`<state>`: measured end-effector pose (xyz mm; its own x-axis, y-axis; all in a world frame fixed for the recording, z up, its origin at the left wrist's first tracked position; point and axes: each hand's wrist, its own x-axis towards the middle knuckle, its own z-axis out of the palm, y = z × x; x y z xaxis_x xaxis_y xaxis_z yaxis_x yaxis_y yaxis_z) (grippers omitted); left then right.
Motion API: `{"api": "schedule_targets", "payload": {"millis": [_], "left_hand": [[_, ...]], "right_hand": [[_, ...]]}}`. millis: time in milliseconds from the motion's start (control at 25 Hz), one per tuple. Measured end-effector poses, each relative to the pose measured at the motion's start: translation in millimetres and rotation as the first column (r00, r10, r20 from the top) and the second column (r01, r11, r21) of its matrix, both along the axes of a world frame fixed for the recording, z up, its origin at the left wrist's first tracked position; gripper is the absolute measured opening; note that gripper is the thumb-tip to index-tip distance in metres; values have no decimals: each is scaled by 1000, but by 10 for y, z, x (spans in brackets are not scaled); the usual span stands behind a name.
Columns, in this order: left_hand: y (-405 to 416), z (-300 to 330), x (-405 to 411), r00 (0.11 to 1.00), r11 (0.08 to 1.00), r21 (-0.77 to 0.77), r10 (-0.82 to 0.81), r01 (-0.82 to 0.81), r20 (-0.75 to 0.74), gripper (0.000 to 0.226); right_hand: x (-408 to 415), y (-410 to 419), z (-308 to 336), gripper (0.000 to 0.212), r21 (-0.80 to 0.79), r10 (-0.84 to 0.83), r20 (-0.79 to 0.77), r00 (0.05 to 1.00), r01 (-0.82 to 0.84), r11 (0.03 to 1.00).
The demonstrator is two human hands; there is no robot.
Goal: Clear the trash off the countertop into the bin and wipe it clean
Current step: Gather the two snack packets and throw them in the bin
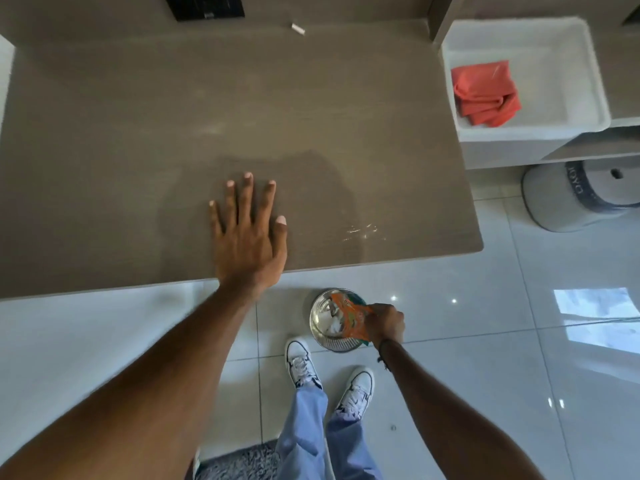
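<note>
Binning step: the right hand (384,323) grips an orange wrapper (353,317) over the bin (317,320) on the floor; left hand (247,233) flat, fingers spread, on the countertop (104,133). 1 scrap (298,28), perhaps paper, remains; fetch the red cloth (485,95) after.

Countertop (311,116) mostly open: wide bare stretch left, centre & right. Only obstacles: left hand (247,233) flat near front edge, and small white scrap (298,28) far back by the dark panel (204,6). Bin (334,318) mouth on floor partly blocked by right hand (384,323) gripping orange wrapper (353,317) over it; prob. some trash inside. Shoes (301,363) just beside bin.
</note>
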<state>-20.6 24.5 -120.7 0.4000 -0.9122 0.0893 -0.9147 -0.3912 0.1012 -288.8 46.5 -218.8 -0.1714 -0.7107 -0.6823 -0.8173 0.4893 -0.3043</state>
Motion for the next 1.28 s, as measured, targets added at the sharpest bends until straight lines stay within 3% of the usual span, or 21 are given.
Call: {"api": "schedule_targets", "payload": {"millis": [160, 280, 520, 640, 720, 840, 960, 1080, 1280], "left_hand": [[11, -29, -5, 999, 1000, -24, -6, 7, 39, 62], [12, -21, 7, 999, 1000, -27, -6, 7, 38, 62], [-19, 103, -8, 1000, 998, 60, -2, 1, 25, 62], [4, 191, -38, 1000, 994, 110, -7, 8, -13, 62], [-2, 240, -55, 1000, 991, 130, 0, 3, -25, 62], [-69, 346, 21, 995, 987, 157, -30, 44, -90, 66], [-194, 381, 237, 987, 979, 161, -102, 122, -127, 72], [-244, 274, 353, 987, 978, 142, -140, 150, -80, 78], [-265, 180, 401, 985, 981, 119, -144, 154, -92, 79]], "right_hand": [[21, 0, -343, 30, 31, -20, 21, 1000, 19, 999], [-29, -18, -302, 44, 11, 18, 11, 1000, -18, 1000], [-157, 45, 445, 20, -213, 204, 118, 972, -176, 961], [-20, -50, 1073, 15, -493, 329, 197, 924, -196, 848], [142, -277, 1496, 9, -693, 437, 231, 869, -168, 701], [524, -866, 1974, 17, -828, 545, 182, 818, -171, 533], [1060, -1673, 2133, 41, -778, 546, 92, 833, -282, 561], [1624, -2502, 1985, 58, -642, 526, -3, 851, -405, 651], [2331, -3472, 1737, 34, -605, 398, -52, 916, -346, 717]]}}
